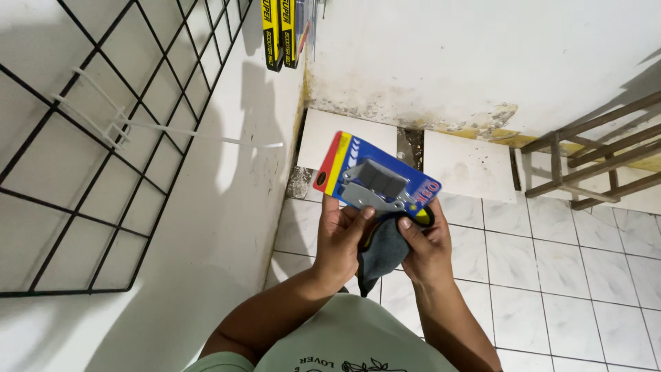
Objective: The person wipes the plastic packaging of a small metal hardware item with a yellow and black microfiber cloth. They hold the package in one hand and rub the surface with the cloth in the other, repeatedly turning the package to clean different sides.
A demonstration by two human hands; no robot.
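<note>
A blue blister pack [375, 178] with a red and yellow end holds grey metal parts under clear plastic. My left hand [341, 238] grips its lower edge, thumb on the front. My right hand [425, 244] holds the pack's lower right corner together with a dark grey cloth [381, 255], which hangs down between both hands. The pack is tilted, its red end pointing up and left.
A black wire grid [103, 138] with white cable ties hangs on the white wall at left. Yellow-and-black packs [279, 31] hang at the top. A wooden rack [592, 155] leans at right over the white tiled floor [551, 269].
</note>
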